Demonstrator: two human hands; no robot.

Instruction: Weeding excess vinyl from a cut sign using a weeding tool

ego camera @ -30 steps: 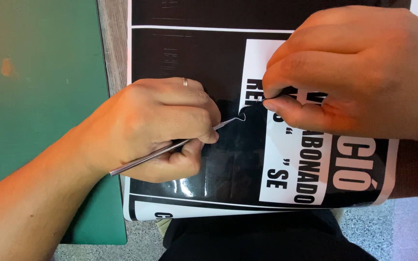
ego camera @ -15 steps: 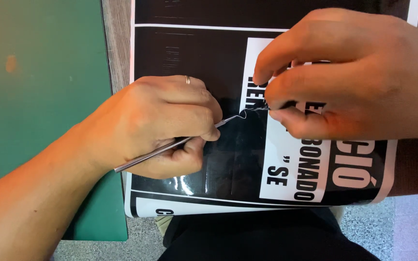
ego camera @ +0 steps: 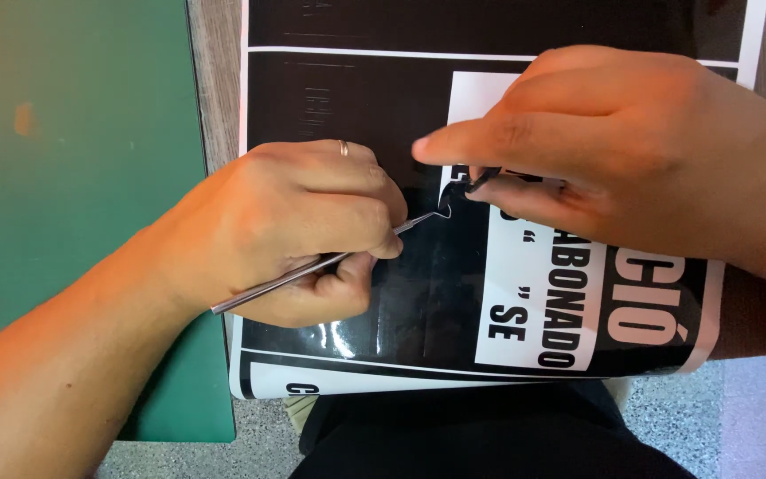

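Our left hand [ego camera: 290, 226] grips a thin metal pick [ego camera: 312, 269], tip on the black vinyl sheet [ego camera: 383, 98]; our right hand [ego camera: 618, 151] pinches a black sliver [ego camera: 480, 180].

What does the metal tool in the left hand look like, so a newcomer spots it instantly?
Start at the glossy black vinyl sheet lying over the green cutting mat. The left hand rests on the sheet's left half, gripping a thin silver pick. It is the only metal rod here, its hooked tip meeting the black strip pinched by the right hand.
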